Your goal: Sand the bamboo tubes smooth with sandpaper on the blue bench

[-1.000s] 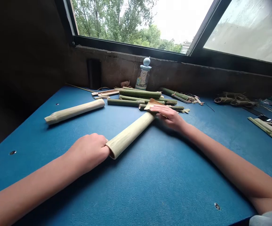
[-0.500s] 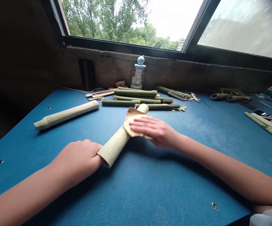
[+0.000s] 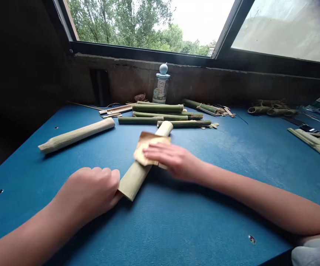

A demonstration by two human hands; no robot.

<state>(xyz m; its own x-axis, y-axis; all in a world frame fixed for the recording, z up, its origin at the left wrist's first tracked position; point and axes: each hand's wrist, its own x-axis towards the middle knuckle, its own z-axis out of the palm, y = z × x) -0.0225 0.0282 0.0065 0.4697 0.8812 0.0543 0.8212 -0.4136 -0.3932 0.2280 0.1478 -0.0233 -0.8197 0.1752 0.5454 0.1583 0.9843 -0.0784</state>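
Note:
A pale, peeled bamboo tube point(image 3: 134, 181) slants away from me above the blue table point(image 3: 182, 221). My left hand point(image 3: 94, 188) is closed on its near end, with the thumb side at the tube's open mouth; the fingertips are hidden. Across the tube's middle lies a tan sheet of sandpaper point(image 3: 142, 149), its far-left corner curling up. My right hand point(image 3: 173, 157) presses the sheet down onto the tube with flattened fingers, slightly blurred. Left of them rests a second peeled bamboo tube point(image 3: 78, 136), touched by neither hand.
Several green bamboo pieces point(image 3: 157, 108) lie at the back, with thin strips beside them. A clear bottle with a blue lid point(image 3: 161, 84) stands by the wall. Short bamboo tubes point(image 3: 259, 110) and split strips point(image 3: 315, 142) lie on the right.
My right hand and the sandpaper have slid down the tube toward me and to the left. My left hand has rolled over a little, its knuckles now higher, still on the tube.

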